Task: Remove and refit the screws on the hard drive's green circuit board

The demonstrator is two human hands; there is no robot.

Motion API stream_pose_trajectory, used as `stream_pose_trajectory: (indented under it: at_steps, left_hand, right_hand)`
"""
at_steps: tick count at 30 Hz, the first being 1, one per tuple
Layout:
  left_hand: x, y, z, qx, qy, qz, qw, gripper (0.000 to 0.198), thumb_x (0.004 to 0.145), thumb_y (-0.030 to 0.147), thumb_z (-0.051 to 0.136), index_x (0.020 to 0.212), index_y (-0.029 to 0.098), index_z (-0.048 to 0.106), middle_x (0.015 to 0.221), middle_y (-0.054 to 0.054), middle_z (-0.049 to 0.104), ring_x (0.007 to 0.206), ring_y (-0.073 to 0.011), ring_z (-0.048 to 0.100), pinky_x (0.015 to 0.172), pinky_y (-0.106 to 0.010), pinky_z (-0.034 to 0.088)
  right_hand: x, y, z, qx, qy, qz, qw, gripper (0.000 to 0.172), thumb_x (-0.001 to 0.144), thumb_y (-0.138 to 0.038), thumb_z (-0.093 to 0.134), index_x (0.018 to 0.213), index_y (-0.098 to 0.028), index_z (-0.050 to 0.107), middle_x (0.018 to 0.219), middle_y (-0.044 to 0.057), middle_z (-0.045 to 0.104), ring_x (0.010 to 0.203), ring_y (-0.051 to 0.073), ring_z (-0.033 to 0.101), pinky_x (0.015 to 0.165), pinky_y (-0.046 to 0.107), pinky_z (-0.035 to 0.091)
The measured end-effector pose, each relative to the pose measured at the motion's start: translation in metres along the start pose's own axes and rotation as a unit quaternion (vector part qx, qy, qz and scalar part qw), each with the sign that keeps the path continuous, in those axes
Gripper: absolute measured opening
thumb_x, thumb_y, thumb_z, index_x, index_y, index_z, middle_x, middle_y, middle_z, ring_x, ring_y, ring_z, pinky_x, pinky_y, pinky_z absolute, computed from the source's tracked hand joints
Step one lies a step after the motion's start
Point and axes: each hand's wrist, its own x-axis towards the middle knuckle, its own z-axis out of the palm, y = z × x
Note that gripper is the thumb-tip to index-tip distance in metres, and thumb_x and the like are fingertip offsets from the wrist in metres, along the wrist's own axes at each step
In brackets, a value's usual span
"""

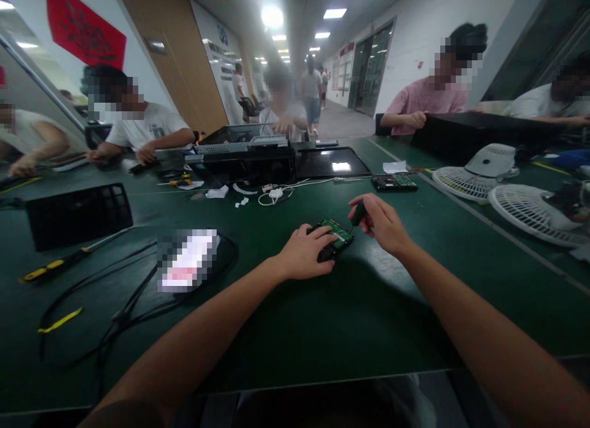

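A hard drive (pixel 340 231) with a green circuit board facing up lies on the green tabletop in front of me. My left hand (pixel 308 253) is closed over its left side, fingers resting across the board and thumb at the near edge. In my right hand (pixel 380 222) is a small screwdriver (pixel 358 213) with a dark handle, gripped between thumb and fingers. Its thin shaft points down at the drive's right edge; whether the tip sits in a screw is too small to tell. Farther back lies a second hard drive (pixel 395 182), board side up.
A lit phone (pixel 188 261) and black cables (pixel 122 317) lie on the left, near a yellow-black screwdriver (pixel 55 267) and a black panel (pixel 80 216). An opened black case (pixel 244 163) stands ahead. White fan parts (pixel 534 213) are at right. Several people sit around the table (pixel 350 342).
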Motion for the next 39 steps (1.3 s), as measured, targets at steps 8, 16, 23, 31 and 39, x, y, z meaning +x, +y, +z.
stream_pose_trajectory:
  at_steps: [8, 16, 23, 31, 39]
  left_hand:
    - [-0.001, 0.001, -0.003, -0.001, -0.023, -0.009, 1.000, 0.076, 0.091, 0.066, 0.059, 0.159, 0.037, 0.040, 0.171, 0.001, 0.033, 0.146, -0.0468, 0.031, 0.115, -0.061, 0.037]
    - [-0.001, 0.002, -0.003, 0.000, -0.018, -0.007, 1.000, 0.074, 0.092, 0.066, 0.059, 0.158, 0.036, 0.042, 0.170, 0.000, 0.034, 0.145, -0.0466, 0.033, 0.113, -0.061, 0.039]
    - [-0.001, 0.002, 0.000, 0.000, -0.003, 0.000, 1.000, 0.076, 0.090, 0.064, 0.063, 0.157, 0.036, 0.043, 0.170, 0.000, 0.036, 0.143, -0.0453, 0.036, 0.112, -0.061, 0.041]
    - [-0.002, 0.006, -0.002, -0.003, 0.007, -0.002, 1.000, 0.076, 0.088, 0.063, 0.064, 0.157, 0.036, 0.045, 0.168, 0.000, 0.039, 0.143, -0.0463, 0.037, 0.112, -0.062, 0.041]
    - [-0.002, -0.001, 0.001, -0.006, -0.001, 0.007, 1.000, 0.076, 0.090, 0.067, 0.060, 0.158, 0.039, 0.042, 0.170, 0.000, 0.036, 0.143, -0.0443, 0.038, 0.113, -0.060, 0.039]
  right_hand:
    - [0.005, -0.006, -0.013, 0.080, -0.035, 0.068, 0.994, 0.033, 0.099, -0.052, 0.058, 0.103, -0.022, 0.071, 0.101, 0.008, 0.075, 0.054, 0.010, 0.049, 0.046, 0.028, 0.027]
    - [0.007, -0.003, -0.018, 0.163, -0.059, 0.117, 0.978, 0.051, 0.102, -0.056, 0.041, 0.108, -0.018, 0.074, 0.095, 0.011, 0.073, 0.055, 0.014, 0.049, 0.048, 0.031, 0.029]
    - [0.006, -0.008, -0.022, 0.155, -0.068, 0.122, 0.978, 0.039, 0.100, -0.049, 0.051, 0.106, -0.018, 0.073, 0.097, 0.009, 0.072, 0.055, 0.012, 0.052, 0.047, 0.029, 0.029]
    - [0.005, -0.008, -0.024, 0.114, -0.053, 0.110, 0.986, 0.040, 0.097, -0.053, 0.057, 0.101, -0.017, 0.075, 0.098, 0.011, 0.076, 0.056, 0.011, 0.046, 0.047, 0.026, 0.024]
    - [0.006, -0.001, -0.019, 0.125, -0.044, 0.082, 0.988, 0.039, 0.096, -0.054, 0.062, 0.097, -0.017, 0.074, 0.094, 0.008, 0.074, 0.061, 0.013, 0.053, 0.052, 0.027, 0.036]
